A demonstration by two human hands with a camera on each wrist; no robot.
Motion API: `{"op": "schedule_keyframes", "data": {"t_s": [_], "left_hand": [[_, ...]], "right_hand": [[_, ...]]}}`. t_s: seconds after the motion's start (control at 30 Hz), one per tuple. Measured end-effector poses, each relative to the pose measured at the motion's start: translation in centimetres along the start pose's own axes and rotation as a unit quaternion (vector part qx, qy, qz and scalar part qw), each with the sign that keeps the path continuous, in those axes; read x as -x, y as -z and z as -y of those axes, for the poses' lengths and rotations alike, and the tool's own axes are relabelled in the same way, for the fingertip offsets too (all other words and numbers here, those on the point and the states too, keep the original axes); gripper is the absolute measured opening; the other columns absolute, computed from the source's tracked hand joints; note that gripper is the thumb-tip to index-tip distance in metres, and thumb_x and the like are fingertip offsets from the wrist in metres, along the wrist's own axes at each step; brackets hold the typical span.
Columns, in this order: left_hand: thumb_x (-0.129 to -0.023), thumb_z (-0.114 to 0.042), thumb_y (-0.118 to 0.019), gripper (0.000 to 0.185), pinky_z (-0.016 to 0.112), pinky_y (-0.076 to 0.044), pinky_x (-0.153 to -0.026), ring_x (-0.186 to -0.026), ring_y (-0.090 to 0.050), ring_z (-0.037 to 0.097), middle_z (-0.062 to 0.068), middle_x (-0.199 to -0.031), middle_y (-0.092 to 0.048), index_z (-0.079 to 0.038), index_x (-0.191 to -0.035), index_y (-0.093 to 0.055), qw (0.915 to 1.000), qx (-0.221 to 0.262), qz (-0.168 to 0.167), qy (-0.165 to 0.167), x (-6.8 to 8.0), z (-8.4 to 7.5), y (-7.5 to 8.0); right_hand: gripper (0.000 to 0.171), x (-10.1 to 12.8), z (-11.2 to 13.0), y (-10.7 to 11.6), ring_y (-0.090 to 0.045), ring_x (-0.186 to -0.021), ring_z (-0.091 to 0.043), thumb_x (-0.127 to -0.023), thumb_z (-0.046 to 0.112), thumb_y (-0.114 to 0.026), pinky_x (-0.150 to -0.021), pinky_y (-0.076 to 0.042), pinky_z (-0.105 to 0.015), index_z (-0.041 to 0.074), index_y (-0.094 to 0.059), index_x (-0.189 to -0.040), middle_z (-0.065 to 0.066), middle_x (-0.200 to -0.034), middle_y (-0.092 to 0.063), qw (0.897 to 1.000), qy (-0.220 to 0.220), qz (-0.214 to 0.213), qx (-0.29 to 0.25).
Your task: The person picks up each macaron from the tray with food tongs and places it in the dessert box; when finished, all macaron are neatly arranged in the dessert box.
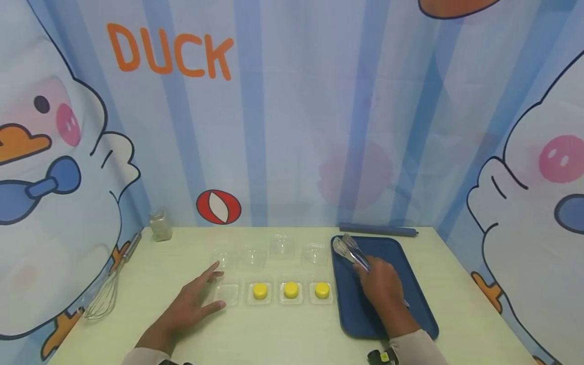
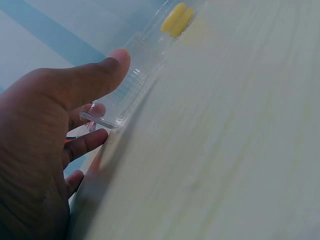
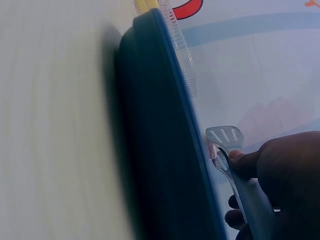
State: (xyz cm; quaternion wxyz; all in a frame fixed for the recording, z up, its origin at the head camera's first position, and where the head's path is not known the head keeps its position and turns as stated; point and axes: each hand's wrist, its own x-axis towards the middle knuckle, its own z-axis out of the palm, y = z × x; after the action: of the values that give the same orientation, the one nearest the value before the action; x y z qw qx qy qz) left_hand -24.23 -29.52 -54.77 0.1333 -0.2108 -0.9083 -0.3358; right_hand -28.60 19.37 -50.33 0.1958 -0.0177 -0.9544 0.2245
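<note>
While the right hand (image 1: pixel 380 286) grips metal tongs (image 1: pixel 350 250) over the blue tray (image 1: pixel 410 284), the left hand (image 1: pixel 193 301) lies open, fingers touching the empty clear dish (image 1: pixel 226 294). Three dishes beside it hold yellow pieces (image 1: pixel 290 289). Judged step: filling that fourth dish. Next move likely needs the tongs carried left, clearing the tray rim; table front offers room.

Bright, even light; soft shadows; wrist views blurred; head view sharp.
</note>
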Motion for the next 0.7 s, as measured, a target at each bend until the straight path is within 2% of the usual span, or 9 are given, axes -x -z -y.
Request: {"op": "schedule_keyframes", "data": {"t_s": [0.07, 0.1, 0.2, 0.27, 0.3, 0.4, 0.7], "left_hand": [[-0.092, -0.038, -0.088, 0.098, 0.016, -0.031, -0.122, -0.148, -0.057, 0.041, 0.002, -0.149, -0.071, -0.010, -0.170, -0.036, 1.0000, -0.001, 0.001, 0.000, -0.1, 0.0, -0.1], [-0.092, -0.039, -0.088, 0.098, 0.021, -0.035, -0.124, -0.148, -0.057, 0.041, 0.002, -0.149, -0.071, -0.009, -0.170, -0.036, 1.0000, -0.005, 0.002, 0.001, -0.1, 0.0, -0.1], [-0.092, -0.038, -0.088, 0.098, 0.049, -0.045, -0.123, -0.146, -0.059, 0.042, 0.003, -0.148, -0.072, -0.007, -0.169, -0.036, 0.9999, -0.015, 0.006, -0.001, -0.2, -0.3, 0.0], [-0.093, -0.038, -0.087, 0.098, 0.066, -0.046, -0.118, -0.146, -0.059, 0.043, 0.004, -0.148, -0.072, -0.006, -0.169, -0.035, 0.9998, -0.019, 0.009, 0.001, -0.2, -0.5, 0.1], [-0.093, -0.038, -0.087, 0.098, 0.071, -0.045, -0.116, -0.146, -0.059, 0.043, 0.005, -0.148, -0.072, -0.005, -0.169, -0.035, 0.9998, -0.019, 0.009, -0.001, -0.2, -0.5, 0.1], [-0.093, -0.037, -0.087, 0.098, 0.073, -0.044, -0.116, -0.146, -0.059, 0.044, 0.006, -0.148, -0.072, -0.004, -0.169, -0.035, 0.9998, -0.018, 0.012, 0.001, -0.2, -0.7, 0.2], [-0.093, -0.035, -0.087, 0.097, 0.073, -0.042, -0.119, -0.148, -0.058, 0.044, 0.007, -0.150, -0.070, -0.002, -0.168, -0.035, 0.9997, -0.014, 0.019, 0.007, -0.3, -0.9, 0.3]], "right_hand": [[0.028, 0.1, 0.1, 0.3, -0.071, -0.079, -0.032, -0.102, 0.032, -0.078, -0.065, -0.054, -0.055, 0.007, -0.079, -0.111, -0.015, -0.100, -0.079, 1.000, 0.004, -0.003, -0.002], [0.029, 0.2, 0.3, 0.4, -0.072, -0.081, -0.033, -0.102, 0.033, -0.077, -0.066, -0.055, -0.056, 0.006, -0.079, -0.113, -0.016, -0.101, -0.079, 1.000, 0.008, -0.006, -0.004], [0.032, 0.4, 0.9, 0.9, -0.074, -0.084, -0.037, -0.103, 0.033, -0.077, -0.068, -0.057, -0.058, 0.004, -0.078, -0.117, -0.017, -0.102, -0.079, 1.000, 0.019, -0.017, -0.008], [0.032, 0.4, 1.5, 1.2, -0.075, -0.085, -0.039, -0.103, 0.034, -0.076, -0.068, -0.057, -0.059, 0.004, -0.078, -0.117, -0.018, -0.100, -0.078, 0.999, 0.028, -0.026, -0.008], [0.032, 0.5, 1.8, 1.3, -0.075, -0.085, -0.040, -0.103, 0.034, -0.076, -0.068, -0.057, -0.059, 0.005, -0.078, -0.116, -0.018, -0.099, -0.078, 0.999, 0.032, -0.030, -0.009], [0.031, 0.7, 2.8, 1.5, -0.074, -0.083, -0.038, -0.103, 0.036, -0.076, -0.067, -0.056, -0.058, 0.007, -0.077, -0.115, -0.015, -0.097, -0.078, 0.999, 0.038, -0.032, -0.012], [0.041, 1.9, 6.2, 0.9, -0.080, -0.096, -0.037, -0.102, 0.036, -0.078, -0.074, -0.062, -0.058, 0.010, -0.076, -0.133, -0.014, -0.112, -0.082, 0.997, 0.066, -0.017, -0.030]]}}
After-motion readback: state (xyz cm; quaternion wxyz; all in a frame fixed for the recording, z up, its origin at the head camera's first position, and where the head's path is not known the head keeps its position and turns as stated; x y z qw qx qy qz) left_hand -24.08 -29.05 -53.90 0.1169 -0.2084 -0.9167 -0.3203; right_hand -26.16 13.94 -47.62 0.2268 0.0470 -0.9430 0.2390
